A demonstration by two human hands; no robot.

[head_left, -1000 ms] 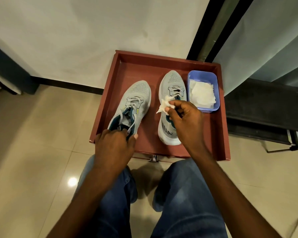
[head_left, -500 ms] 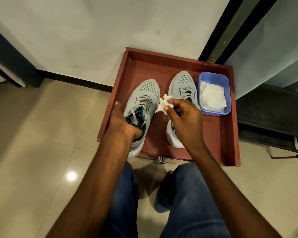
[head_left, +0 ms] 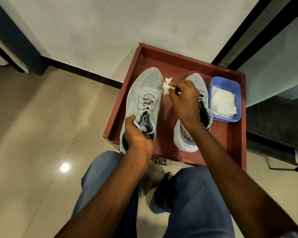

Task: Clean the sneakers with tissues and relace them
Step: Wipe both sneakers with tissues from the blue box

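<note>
Two grey mesh sneakers stand in a reddish-brown tray (head_left: 182,65). My left hand (head_left: 138,134) grips the heel opening of the left sneaker (head_left: 147,93), whose laces are loose. My right hand (head_left: 184,102) pinches a crumpled white tissue (head_left: 167,85) right next to that sneaker's toe side. The right sneaker (head_left: 196,81) lies partly hidden under my right hand and wrist. A blue tub (head_left: 237,86) at the tray's right edge holds a stack of white tissues (head_left: 223,102).
The tray sits on a beige tiled floor (head_left: 41,117) against a white wall. My knees in blue jeans (head_left: 196,194) are just in front of it. A dark bench (head_left: 279,124) stands to the right, dark furniture (head_left: 15,40) at the far left.
My left hand has taken the left sneaker by its heel opening and the shoe has shifted forward. My right hand with the tissue moved from over the right sneaker to beside the left one.
</note>
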